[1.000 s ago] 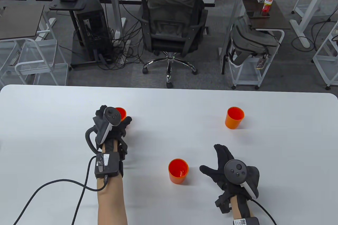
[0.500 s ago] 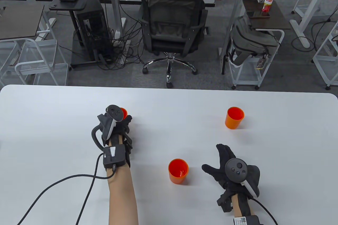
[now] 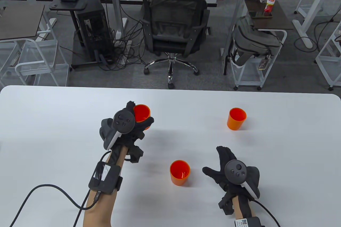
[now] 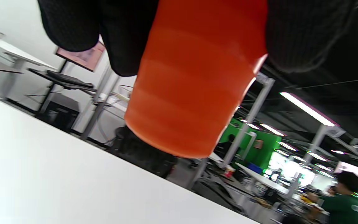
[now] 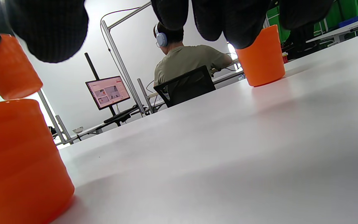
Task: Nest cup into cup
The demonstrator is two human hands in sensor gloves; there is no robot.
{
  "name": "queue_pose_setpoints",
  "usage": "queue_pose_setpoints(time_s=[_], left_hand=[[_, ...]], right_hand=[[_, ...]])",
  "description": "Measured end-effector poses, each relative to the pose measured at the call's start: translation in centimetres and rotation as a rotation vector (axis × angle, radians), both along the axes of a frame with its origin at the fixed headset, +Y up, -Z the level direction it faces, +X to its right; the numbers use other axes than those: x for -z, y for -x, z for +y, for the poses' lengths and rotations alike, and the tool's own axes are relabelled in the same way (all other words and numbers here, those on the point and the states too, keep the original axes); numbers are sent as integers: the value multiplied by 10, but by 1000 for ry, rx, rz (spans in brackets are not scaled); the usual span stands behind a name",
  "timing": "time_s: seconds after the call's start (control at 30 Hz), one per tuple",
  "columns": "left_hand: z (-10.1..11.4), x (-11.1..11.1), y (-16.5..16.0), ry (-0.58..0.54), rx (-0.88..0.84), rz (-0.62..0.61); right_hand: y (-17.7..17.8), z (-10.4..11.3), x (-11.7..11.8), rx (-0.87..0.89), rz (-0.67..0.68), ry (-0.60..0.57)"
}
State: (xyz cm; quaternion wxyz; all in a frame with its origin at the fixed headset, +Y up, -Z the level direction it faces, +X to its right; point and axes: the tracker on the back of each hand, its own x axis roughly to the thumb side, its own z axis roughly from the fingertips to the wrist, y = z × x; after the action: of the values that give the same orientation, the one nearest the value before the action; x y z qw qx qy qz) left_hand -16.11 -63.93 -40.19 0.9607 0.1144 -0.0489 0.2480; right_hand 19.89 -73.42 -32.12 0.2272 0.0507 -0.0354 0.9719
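Three orange cups are in view. My left hand (image 3: 138, 123) grips one orange cup (image 3: 142, 112) and holds it clear of the white table; in the left wrist view the cup (image 4: 194, 81) hangs between my gloved fingers (image 4: 303, 34), its base off the table. A second orange cup (image 3: 180, 172) stands upright near the front centre, also seen in the right wrist view (image 5: 17, 161). A third orange cup (image 3: 236, 118) stands at the back right. My right hand (image 3: 223, 165) rests open on the table, right of the front cup, empty.
The white table (image 3: 53, 120) runs the full width of the view. A black cable (image 3: 53, 189) trails from my left wrist across the front left. Beyond the far edge are an office chair (image 3: 173, 32) with a seated person, desks and carts.
My left hand has lifted the cup off the table and moved it to the right, toward the centre. My right hand has barely moved.
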Motion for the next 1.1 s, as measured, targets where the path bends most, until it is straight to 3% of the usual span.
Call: queue_pose_setpoints(time_s=[0.2,0.4,0.67,1.1], left_hand=[[8,-52,-40,-51,47,-227],[-14,-84,-79,13,69,-420],[-42,-92,-101,53,163,-477],[-71,-90,-103,85,214,-462]], right_hand=[[-1,1,-3,-22,-24,-14],[-2,0,-5,-17,-28,-17],[-2,0,-6,-21,-28,-21],[1,-1,-7,-29,-24,-38]])
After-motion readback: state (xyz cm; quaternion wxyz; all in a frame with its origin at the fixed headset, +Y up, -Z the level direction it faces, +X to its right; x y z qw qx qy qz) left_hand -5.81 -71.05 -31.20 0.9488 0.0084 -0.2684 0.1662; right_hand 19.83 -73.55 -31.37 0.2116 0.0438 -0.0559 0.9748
